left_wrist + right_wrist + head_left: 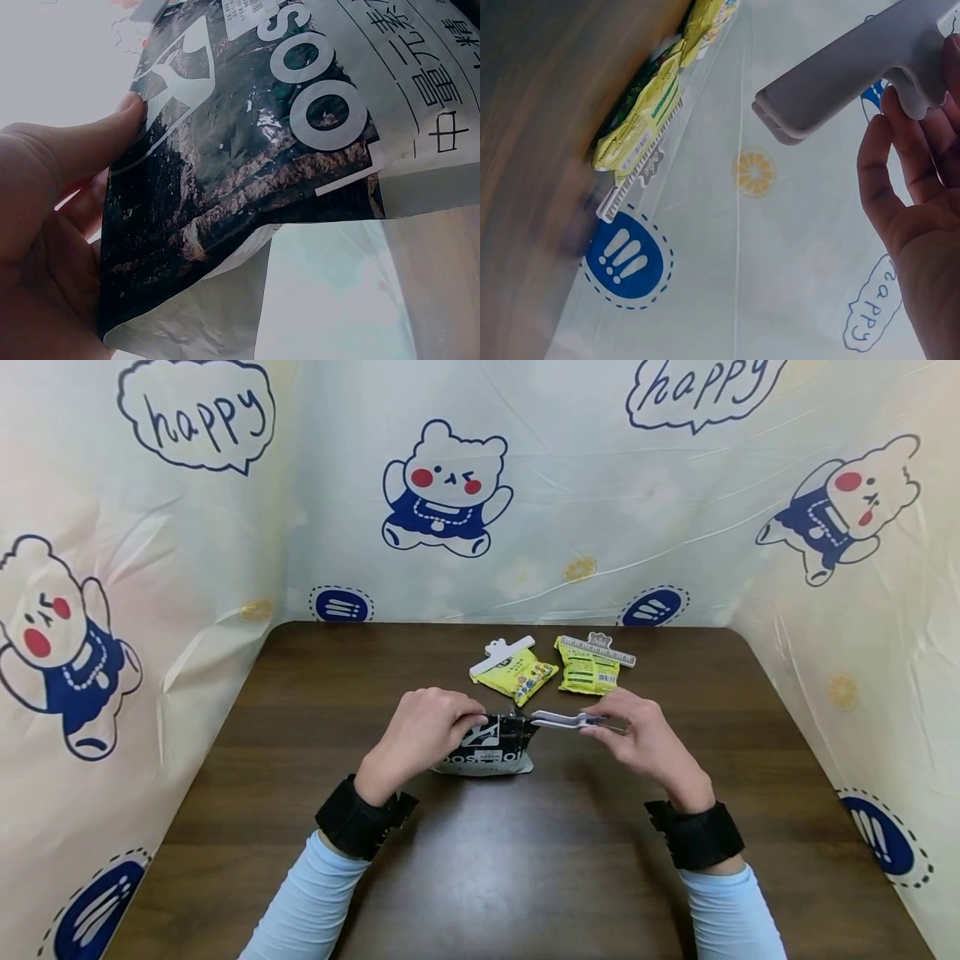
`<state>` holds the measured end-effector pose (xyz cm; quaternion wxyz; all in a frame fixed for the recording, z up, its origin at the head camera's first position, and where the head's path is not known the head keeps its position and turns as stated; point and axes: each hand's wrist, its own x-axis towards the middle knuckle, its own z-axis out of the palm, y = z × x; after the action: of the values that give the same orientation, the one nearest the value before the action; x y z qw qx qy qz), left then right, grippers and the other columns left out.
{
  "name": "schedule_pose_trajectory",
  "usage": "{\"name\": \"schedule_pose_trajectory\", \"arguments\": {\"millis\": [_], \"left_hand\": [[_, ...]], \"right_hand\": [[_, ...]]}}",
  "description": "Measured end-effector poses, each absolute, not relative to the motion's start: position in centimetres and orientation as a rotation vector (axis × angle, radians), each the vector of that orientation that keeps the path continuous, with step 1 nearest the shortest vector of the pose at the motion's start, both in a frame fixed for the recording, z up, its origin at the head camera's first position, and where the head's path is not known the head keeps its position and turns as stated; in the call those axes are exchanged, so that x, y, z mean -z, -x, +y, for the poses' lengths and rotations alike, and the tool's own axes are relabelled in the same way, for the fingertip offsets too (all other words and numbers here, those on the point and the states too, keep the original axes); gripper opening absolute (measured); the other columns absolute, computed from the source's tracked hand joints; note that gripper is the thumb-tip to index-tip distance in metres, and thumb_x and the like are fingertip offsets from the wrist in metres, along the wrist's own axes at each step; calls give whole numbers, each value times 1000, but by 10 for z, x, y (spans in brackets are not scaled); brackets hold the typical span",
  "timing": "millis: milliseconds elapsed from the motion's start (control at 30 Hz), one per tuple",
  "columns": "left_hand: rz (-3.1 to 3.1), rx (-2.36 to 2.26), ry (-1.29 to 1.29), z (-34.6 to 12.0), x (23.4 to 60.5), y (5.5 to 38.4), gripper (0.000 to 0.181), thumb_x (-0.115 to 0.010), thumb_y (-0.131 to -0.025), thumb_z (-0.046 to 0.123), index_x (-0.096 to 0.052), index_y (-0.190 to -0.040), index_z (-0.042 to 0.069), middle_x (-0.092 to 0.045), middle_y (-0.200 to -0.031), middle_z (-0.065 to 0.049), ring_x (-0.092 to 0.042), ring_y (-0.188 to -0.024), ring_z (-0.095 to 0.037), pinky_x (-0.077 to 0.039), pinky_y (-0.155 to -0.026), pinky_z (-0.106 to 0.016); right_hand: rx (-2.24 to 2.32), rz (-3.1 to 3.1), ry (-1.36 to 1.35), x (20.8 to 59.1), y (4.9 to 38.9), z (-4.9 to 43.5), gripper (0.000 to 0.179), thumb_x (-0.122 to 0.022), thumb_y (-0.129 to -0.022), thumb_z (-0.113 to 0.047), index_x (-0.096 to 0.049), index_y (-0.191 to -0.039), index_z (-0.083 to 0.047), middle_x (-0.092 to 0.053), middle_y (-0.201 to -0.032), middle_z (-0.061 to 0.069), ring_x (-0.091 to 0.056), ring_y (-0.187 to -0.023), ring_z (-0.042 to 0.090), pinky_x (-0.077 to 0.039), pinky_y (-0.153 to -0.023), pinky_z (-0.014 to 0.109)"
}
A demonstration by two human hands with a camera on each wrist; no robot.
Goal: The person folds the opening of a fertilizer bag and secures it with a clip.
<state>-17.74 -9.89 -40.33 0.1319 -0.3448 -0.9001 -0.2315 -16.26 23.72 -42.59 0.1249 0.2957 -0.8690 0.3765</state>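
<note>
A black-and-white printed bag [491, 758] stands on the table. At its top left, my left hand [423, 722] pinches the upper edge, the thumb lying on the printed face in the left wrist view, where the bag [240, 127] fills much of the picture. My right hand [641, 739] holds a pale grey sealing clip [555, 719] by its handle part. The clip's far end is close to the bag's top right corner; whether they touch I cannot tell. In the right wrist view the clip [847, 71] points away from the fingers.
Behind the bag lie two yellow snack packets, one [525, 673] with a white clip [502, 656] across its top, the other [588, 670] with a clear ruler-marked clip [597, 649]. The brown table [465, 877] meets a printed curtain [570, 493] at the back and sides.
</note>
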Motion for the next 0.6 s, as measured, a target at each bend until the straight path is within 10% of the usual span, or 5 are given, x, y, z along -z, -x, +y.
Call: {"name": "schedule_pose_trajectory", "arguments": {"millis": [600], "left_hand": [[-2613, 679, 994, -100, 404, 176, 8, -77, -96, 16, -84, -97, 14, -83, -89, -2, -75, -78, -18, -60, -63, -40]], "right_hand": [[-1111, -2514, -981, 419, 172, 214, 24, -86, -83, -1, -81, -105, -8, -77, -92, 4, -64, -85, 20, -55, -68, 43]]}}
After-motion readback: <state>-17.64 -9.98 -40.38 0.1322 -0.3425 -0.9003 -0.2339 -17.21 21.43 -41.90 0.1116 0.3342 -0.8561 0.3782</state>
